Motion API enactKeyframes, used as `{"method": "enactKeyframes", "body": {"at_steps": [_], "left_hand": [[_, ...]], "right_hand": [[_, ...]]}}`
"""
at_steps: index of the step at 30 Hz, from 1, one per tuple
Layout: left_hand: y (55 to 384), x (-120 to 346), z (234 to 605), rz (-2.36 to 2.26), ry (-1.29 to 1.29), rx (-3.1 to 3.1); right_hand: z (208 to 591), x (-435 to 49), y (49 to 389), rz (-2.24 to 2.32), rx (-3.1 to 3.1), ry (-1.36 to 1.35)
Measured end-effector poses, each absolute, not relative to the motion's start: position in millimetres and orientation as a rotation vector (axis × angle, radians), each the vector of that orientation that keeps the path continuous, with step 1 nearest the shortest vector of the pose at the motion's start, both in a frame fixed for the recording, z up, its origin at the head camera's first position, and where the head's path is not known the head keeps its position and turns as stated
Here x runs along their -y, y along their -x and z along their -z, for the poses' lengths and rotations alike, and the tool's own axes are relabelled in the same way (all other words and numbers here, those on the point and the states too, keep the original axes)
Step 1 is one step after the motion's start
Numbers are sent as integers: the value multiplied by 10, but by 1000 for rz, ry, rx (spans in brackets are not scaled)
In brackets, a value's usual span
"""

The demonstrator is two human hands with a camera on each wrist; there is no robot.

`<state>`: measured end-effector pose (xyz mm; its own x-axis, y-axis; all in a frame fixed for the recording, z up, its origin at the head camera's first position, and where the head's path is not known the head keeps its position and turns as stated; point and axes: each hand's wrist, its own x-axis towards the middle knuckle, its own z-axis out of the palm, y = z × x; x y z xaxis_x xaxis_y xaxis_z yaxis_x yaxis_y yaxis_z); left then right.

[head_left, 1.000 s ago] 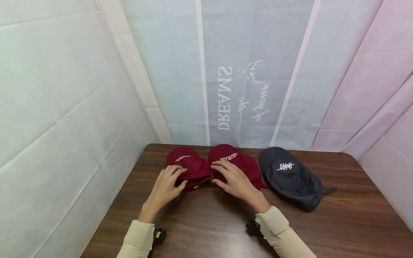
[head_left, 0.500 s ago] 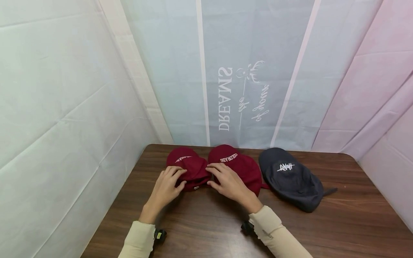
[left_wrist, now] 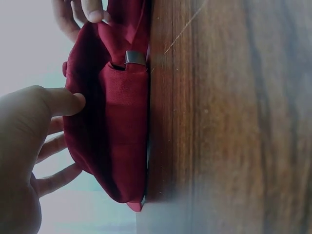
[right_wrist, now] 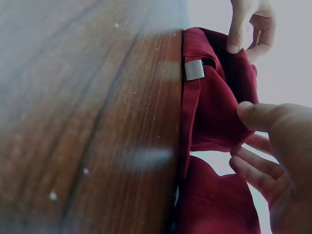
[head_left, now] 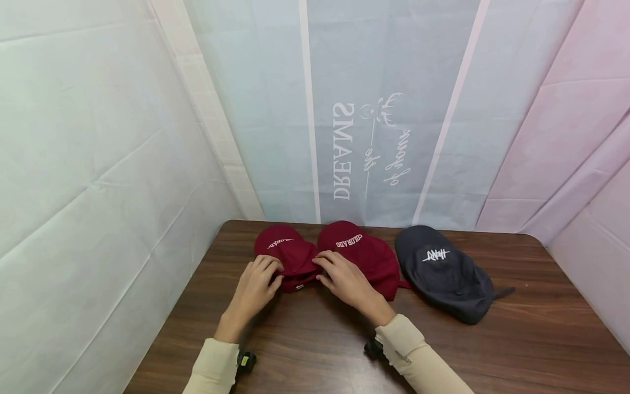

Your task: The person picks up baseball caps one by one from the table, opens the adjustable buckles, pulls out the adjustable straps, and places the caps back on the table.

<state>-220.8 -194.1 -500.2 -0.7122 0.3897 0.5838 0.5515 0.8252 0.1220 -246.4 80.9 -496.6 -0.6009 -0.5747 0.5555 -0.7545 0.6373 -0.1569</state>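
A dark red baseball cap (head_left: 294, 256) with white COLORADO lettering lies at the table's back left, its brim toward the back. My left hand (head_left: 252, 290) pinches the left side of its rear rim, the thumb inside the crown and the fingers outside, as the left wrist view shows. On the other side of the same rim, my right hand (head_left: 348, 283) pinches the fabric between thumb and fingers. Between the hands, the cap's strap with a metal buckle (right_wrist: 194, 69) lies low along the table. The crown's opening faces me and is held lifted.
Just right of the held cap lies a second dark red COLORADO cap (head_left: 376, 262), partly behind my right hand. Further right is a dark navy cap (head_left: 450, 282) with white lettering and a loose strap. The wooden table (head_left: 305, 350) ends at a printed cloth backdrop (head_left: 364, 109).
My right hand has moved slightly left, from over the second red cap onto the left cap's rim. The left hand has drawn slightly toward me. The other two caps stay in place.
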Motion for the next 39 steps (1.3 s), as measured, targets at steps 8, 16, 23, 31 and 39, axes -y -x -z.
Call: {"method": "enactKeyframes", "body": {"at_steps": [8, 16, 23, 31, 39], "left_hand": [[2210, 1943, 4994, 399, 692, 2423], [2204, 1946, 4993, 431, 684, 2438], [2196, 1948, 4999, 451, 676, 2425], [2182, 1924, 4971, 485, 691, 2382], [2188, 1900, 4923, 516, 712, 2328]], "right_hand": [[4980, -784, 2460, -552, 2431, -951], [4986, -768, 2445, -553, 2422, -933], [4959, -766, 2428, -597, 2434, -908], [4882, -785, 2398, -657, 2442, -876], [4759, -808, 2368, -679, 2412, -868]]}}
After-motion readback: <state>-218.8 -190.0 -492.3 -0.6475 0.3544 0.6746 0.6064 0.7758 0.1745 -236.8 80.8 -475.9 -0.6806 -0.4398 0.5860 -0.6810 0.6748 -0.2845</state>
